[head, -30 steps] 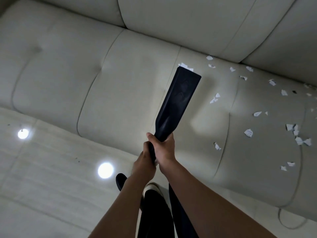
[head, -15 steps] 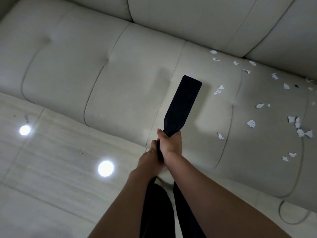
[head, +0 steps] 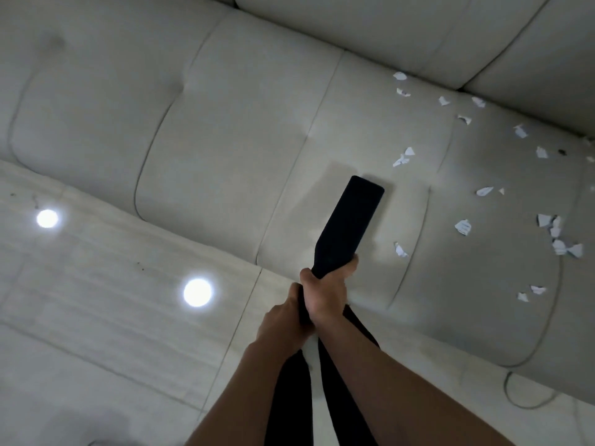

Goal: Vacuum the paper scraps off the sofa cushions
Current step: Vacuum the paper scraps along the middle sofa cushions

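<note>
A flat black vacuum nozzle (head: 349, 223) lies on the cream sofa seat cushion (head: 231, 130), its tip near the middle of the seat. My right hand (head: 325, 291) grips the nozzle's neck. Just behind it, my left hand (head: 283, 323) grips the dark tube lower down. Several white paper scraps (head: 402, 157) are scattered on the seat right of the nozzle, the nearest scrap (head: 400, 250) close to its right side. The cushion left of the nozzle shows no scraps.
The sofa backrest (head: 370, 24) runs along the top. A pale tiled floor (head: 96, 317) with two bright light reflections lies at the lower left. A thin cable (head: 528, 403) loops on the floor at the sofa's lower right. My dark trouser legs stand below the hands.
The nozzle has been drawn back toward the seat's front edge, away from the backrest. The scrap seen at its tip a second ago is no longer visible.
</note>
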